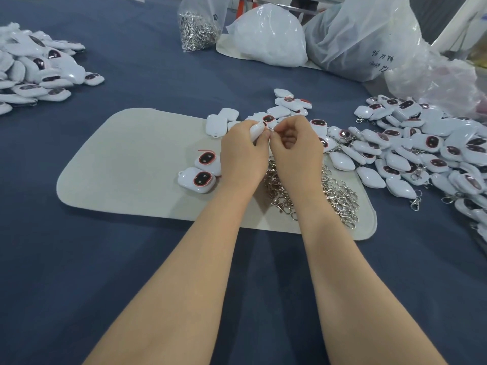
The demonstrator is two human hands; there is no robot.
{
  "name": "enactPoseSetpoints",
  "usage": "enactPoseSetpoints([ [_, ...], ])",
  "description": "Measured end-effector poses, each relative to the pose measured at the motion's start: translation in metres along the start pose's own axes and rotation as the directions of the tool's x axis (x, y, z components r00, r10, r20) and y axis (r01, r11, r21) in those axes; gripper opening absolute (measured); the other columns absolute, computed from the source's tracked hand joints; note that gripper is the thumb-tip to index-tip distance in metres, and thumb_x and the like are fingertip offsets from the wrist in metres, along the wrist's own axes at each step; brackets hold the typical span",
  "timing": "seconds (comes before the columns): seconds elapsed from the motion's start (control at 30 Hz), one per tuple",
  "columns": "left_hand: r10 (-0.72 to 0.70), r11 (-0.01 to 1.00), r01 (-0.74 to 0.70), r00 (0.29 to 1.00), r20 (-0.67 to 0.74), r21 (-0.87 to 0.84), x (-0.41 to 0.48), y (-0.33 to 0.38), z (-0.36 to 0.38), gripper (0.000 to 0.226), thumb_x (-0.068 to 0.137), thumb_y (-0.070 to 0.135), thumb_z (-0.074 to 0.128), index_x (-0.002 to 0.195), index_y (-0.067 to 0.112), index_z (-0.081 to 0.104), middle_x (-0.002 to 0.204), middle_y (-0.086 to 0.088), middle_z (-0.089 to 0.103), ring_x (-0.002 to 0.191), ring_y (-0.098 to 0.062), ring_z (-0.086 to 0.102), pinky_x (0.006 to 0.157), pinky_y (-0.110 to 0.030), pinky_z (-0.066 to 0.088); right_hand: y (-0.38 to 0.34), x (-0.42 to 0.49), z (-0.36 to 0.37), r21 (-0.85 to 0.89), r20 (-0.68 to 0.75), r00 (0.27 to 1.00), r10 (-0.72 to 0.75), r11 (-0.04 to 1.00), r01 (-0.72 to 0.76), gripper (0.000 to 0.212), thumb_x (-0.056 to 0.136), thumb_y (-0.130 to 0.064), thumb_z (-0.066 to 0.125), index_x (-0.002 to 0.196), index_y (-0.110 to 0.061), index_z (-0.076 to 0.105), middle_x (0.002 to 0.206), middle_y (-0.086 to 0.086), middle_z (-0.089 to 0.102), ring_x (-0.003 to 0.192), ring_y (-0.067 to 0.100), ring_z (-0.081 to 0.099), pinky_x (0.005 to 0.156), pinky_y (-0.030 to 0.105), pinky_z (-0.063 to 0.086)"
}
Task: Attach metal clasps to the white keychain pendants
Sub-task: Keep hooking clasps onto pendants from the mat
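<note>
My left hand [243,151] grips a white pendant [256,130] above the beige mat [126,164]. Close beside it, my right hand [295,144] pinches a small metal clasp [271,131] at the pendant's edge; the clasp is mostly hidden by my fingers. A loose heap of silver clasps [334,193] lies on the mat under my right wrist. Two pendants with dark red-rimmed faces [203,171] lie just left of my left hand. More white pendants [287,106] are scattered behind my hands.
A large pile of pendants with clasps [432,151] spreads over the blue cloth at the right. Another pendant pile [37,69] sits far left. A clear bag of clasps [197,27] and white plastic bags [271,35] stand at the back.
</note>
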State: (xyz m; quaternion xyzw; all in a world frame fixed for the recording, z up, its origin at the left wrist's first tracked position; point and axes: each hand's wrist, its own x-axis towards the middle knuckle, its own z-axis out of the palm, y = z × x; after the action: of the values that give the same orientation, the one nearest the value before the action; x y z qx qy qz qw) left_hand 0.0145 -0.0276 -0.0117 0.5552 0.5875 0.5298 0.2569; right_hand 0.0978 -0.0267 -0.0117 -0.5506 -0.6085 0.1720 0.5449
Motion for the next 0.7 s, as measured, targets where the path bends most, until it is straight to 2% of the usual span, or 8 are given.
enactPoseSetpoints([
  [0.17, 0.009, 1.0, -0.009, 1.0, -0.007, -0.001, -0.0011, 0.0017, -0.0013, 0.044, 0.091, 0.012, 0.054, 0.056, 0.025, 0.031, 0.057, 0.009, 0.038, 0.057, -0.009, 0.037, 0.055, -0.027, 0.021, -0.0016, -0.0009, 0.0005, 0.005, -0.023, 1.0, -0.017, 1.0, 0.017, 0.013, 0.084, -0.003, 0.061, 0.085, -0.014, 0.053, 0.072, -0.014, 0.053, 0.065, 0.001, 0.049, 0.066, 0.01, 0.043],
  [0.3, -0.006, 1.0, 0.006, 1.0, -0.008, 0.015, -0.001, 0.0021, -0.002, 0.042, 0.092, 0.016, 0.054, 0.058, 0.026, 0.033, 0.06, 0.01, 0.04, 0.065, -0.016, 0.038, 0.056, -0.026, 0.022, -0.0015, -0.001, 0.0005, 0.018, -0.017, 1.0, -0.001, 1.0, 0.001, 0.011, 0.084, -0.003, 0.061, 0.085, -0.013, 0.056, 0.073, -0.011, 0.054, 0.067, 0.005, 0.05, 0.069, 0.013, 0.044],
  [0.47, 0.009, 0.998, -0.009, 1.0, -0.007, 0.057, -0.0009, 0.0005, -0.0011, 0.04, 0.093, 0.017, 0.053, 0.059, 0.025, 0.035, 0.061, 0.01, 0.04, 0.069, -0.02, 0.04, 0.056, -0.026, 0.022, -0.0003, -0.0005, 0.0005, 0.017, 0.002, 1.0, 0.016, 1.0, -0.016, 0.012, 0.084, -0.003, 0.061, 0.084, -0.014, 0.057, 0.073, -0.014, 0.054, 0.066, 0.001, 0.05, 0.068, 0.01, 0.043],
  [0.57, 0.012, 0.997, -0.012, 1.0, -0.001, 0.082, 0.0, -0.0009, -0.0005, 0.033, 0.093, 0.017, 0.053, 0.063, 0.02, 0.04, 0.061, 0.01, 0.041, 0.064, -0.018, 0.04, 0.053, -0.025, 0.02, 0.0009, 0.0004, -0.0006, 0.006, 0.031, 0.999, 0.015, 1.0, -0.015, 0.012, 0.084, -0.002, 0.06, 0.084, -0.013, 0.056, 0.073, -0.014, 0.054, 0.065, -0.001, 0.049, 0.068, 0.01, 0.043],
  [0.63, 0.011, 0.996, -0.012, 1.0, 0.003, 0.091, 0.0012, -0.0017, -0.0001, 0.037, 0.092, 0.016, 0.052, 0.059, 0.02, 0.036, 0.059, 0.009, 0.039, 0.057, -0.011, 0.038, 0.05, -0.028, 0.02, 0.0013, 0.0, -0.0016, -0.012, 0.052, 0.999, -0.015, 1.0, 0.016, 0.013, 0.084, -0.001, 0.058, 0.085, -0.013, 0.055, 0.074, -0.011, 0.055, 0.066, 0.001, 0.049, 0.068, 0.012, 0.043],
  [0.7, 0.011, 0.996, -0.011, 1.0, 0.006, 0.094, 0.002, -0.0017, -0.0003, 0.041, 0.091, 0.014, 0.052, 0.056, 0.022, 0.032, 0.056, 0.008, 0.038, 0.053, -0.009, 0.035, 0.046, -0.023, 0.022, 0.0014, -0.0007, -0.0022, -0.035, 0.064, 0.997, -0.053, 0.998, 0.055, 0.013, 0.085, -0.002, 0.059, 0.085, -0.014, 0.053, 0.077, -0.006, 0.056, 0.069, 0.007, 0.05, 0.069, 0.014, 0.043],
])
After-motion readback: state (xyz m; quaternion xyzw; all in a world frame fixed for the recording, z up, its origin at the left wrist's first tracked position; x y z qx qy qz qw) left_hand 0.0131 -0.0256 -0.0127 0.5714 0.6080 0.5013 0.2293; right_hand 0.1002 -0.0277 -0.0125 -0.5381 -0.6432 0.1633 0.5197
